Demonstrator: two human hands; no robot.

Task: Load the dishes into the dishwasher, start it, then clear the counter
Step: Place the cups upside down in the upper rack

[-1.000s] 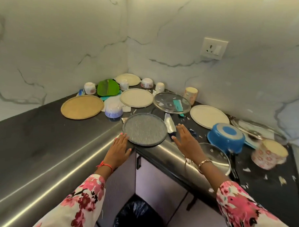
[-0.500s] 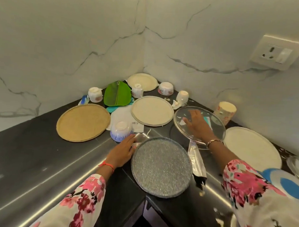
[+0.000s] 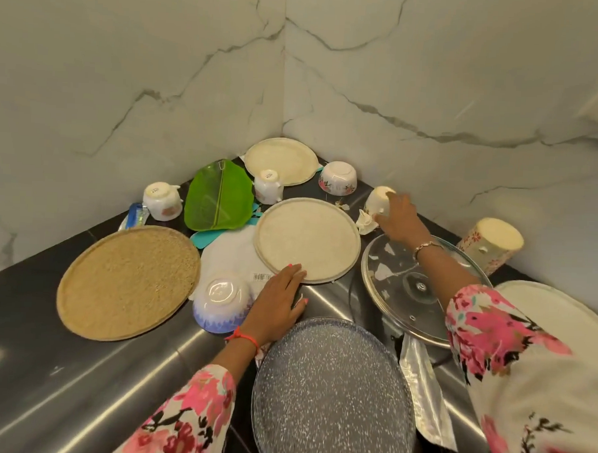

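Cream cup [image 3: 377, 199] (bottom up) sits clasped in the right grip [image 3: 395, 218]; left grip [image 3: 277, 304], fingers straight, touches a plate [image 3: 307, 238].

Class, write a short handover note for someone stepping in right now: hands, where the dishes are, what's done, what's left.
Left hand: open, resting on the near rim of the cream plate.
Right hand: grips the small cup by the wall.
Grey plate, glass lid, bowl and other dishes sit on the counter.
Done: nothing visibly loaded; dishwasher out of view.
Left: load everything, start it, clear the counter.
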